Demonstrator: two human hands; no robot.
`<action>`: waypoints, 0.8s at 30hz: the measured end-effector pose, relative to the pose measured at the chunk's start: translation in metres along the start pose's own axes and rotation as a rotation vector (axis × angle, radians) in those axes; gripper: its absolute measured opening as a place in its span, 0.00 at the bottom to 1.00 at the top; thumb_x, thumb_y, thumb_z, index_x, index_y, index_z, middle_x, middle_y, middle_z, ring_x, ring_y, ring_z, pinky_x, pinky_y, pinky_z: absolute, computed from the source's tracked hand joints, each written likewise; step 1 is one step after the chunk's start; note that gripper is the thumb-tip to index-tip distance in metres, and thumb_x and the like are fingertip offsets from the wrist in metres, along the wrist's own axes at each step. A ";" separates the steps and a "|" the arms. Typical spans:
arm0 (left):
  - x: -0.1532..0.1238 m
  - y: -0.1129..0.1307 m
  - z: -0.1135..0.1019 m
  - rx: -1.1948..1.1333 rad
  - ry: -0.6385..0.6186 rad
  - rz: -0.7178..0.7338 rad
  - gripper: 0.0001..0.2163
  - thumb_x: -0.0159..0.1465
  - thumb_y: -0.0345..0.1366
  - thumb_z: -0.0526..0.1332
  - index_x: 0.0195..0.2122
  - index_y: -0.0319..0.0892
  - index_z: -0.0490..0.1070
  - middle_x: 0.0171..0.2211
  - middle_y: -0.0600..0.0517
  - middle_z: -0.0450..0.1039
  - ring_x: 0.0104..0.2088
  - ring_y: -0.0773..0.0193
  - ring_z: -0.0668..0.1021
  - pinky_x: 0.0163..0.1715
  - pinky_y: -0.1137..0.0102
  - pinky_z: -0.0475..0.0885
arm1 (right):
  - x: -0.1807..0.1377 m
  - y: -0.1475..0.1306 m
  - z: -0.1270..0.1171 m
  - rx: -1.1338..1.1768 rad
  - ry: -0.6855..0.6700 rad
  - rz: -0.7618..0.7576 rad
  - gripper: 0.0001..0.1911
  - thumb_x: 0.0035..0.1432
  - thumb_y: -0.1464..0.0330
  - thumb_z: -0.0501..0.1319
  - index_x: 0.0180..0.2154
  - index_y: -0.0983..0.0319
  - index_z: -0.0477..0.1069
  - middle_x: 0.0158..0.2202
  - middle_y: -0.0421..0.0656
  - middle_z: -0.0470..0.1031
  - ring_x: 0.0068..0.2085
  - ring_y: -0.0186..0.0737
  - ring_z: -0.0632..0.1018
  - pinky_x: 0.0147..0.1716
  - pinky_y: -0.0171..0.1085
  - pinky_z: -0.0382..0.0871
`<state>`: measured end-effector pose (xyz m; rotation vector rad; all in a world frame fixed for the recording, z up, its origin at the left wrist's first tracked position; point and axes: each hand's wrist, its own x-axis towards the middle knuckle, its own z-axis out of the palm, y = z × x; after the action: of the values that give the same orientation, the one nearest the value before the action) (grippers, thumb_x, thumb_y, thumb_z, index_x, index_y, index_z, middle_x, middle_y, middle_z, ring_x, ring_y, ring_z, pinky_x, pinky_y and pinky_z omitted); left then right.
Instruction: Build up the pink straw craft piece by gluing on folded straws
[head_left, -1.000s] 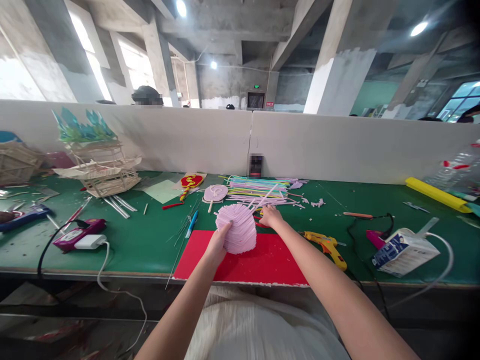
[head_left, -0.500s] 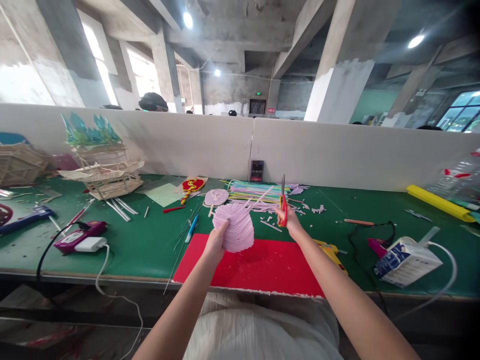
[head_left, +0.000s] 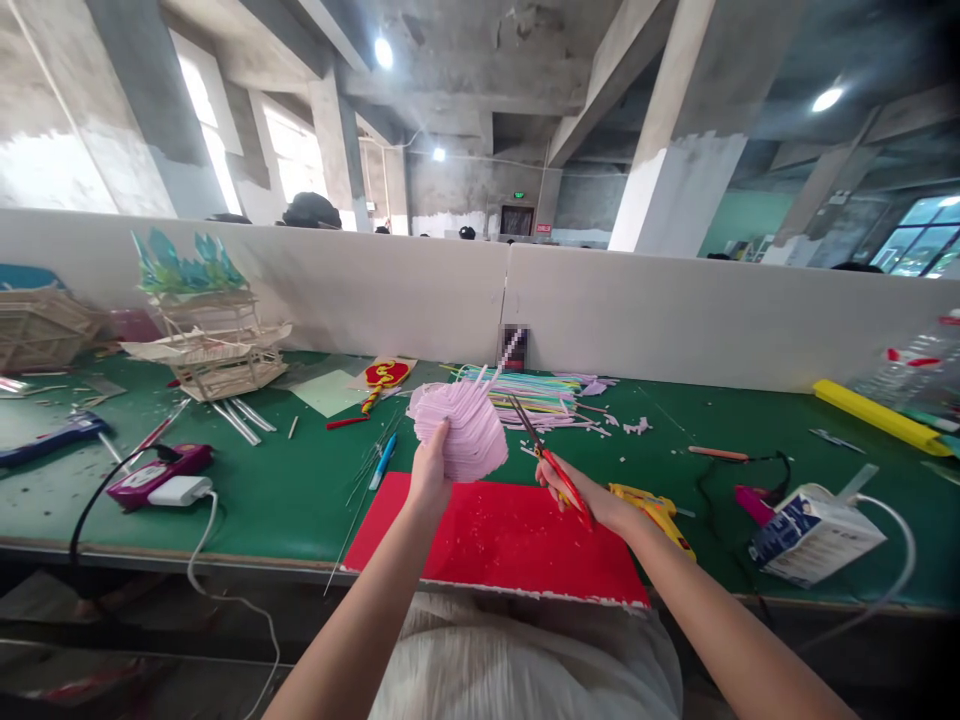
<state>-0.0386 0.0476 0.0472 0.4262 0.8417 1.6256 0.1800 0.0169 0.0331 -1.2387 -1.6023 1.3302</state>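
My left hand is closed on a pale pink, ridged pad that looks built from rows of chenille stems, the thumb lying on its face. Loose pink stem ends stick up from its top edge. To its right, my right hand grips scissors with red handles, blades pointing up and left toward the pad but apart from it. Whether the blades are parted is hard to see. Below both hands lies a red board. Behind them is a pile of pastel stems with short offcuts.
A yellow glue gun rests beside my right forearm. On the left are a blue pen, a purple power strip and a wooden stick model. A carton stands at right. A white partition closes the back.
The scissors have come down and tilted from upright to pointing up-left. The pink pad has risen slightly, now covering most of the round pink disc behind it.
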 end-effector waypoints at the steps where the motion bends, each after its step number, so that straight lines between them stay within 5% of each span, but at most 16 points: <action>1: -0.002 -0.002 0.000 0.004 -0.002 -0.014 0.10 0.63 0.31 0.61 0.46 0.39 0.75 0.45 0.45 0.78 0.45 0.56 0.80 0.49 0.62 0.74 | -0.001 0.000 0.002 -0.013 -0.014 0.015 0.33 0.43 0.36 0.58 0.31 0.59 0.63 0.23 0.34 0.61 0.22 0.28 0.65 0.19 0.30 0.65; 7: -0.013 -0.012 0.000 0.032 -0.039 -0.091 0.09 0.62 0.30 0.63 0.44 0.37 0.76 0.41 0.43 0.80 0.44 0.54 0.81 0.46 0.62 0.75 | 0.008 0.006 0.005 -0.067 -0.015 0.108 0.31 0.48 0.37 0.54 0.32 0.59 0.61 0.17 0.30 0.54 0.17 0.29 0.61 0.14 0.30 0.62; 15: -0.017 -0.018 -0.004 0.017 -0.021 -0.056 0.11 0.64 0.31 0.61 0.47 0.39 0.74 0.47 0.47 0.78 0.47 0.58 0.79 0.47 0.68 0.74 | -0.004 0.001 0.006 -0.096 0.000 0.159 0.30 0.52 0.38 0.52 0.30 0.59 0.60 0.17 0.31 0.57 0.15 0.28 0.61 0.14 0.30 0.63; 24: -0.026 -0.026 0.002 0.080 -0.101 -0.145 0.09 0.62 0.30 0.62 0.43 0.36 0.76 0.41 0.44 0.80 0.42 0.55 0.81 0.43 0.66 0.77 | -0.003 -0.005 0.010 -0.129 0.049 0.147 0.30 0.54 0.38 0.49 0.30 0.59 0.62 0.14 0.32 0.59 0.14 0.30 0.63 0.14 0.32 0.66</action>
<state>-0.0134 0.0245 0.0345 0.4880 0.8435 1.4289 0.1707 0.0112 0.0359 -1.4810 -1.6098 1.2912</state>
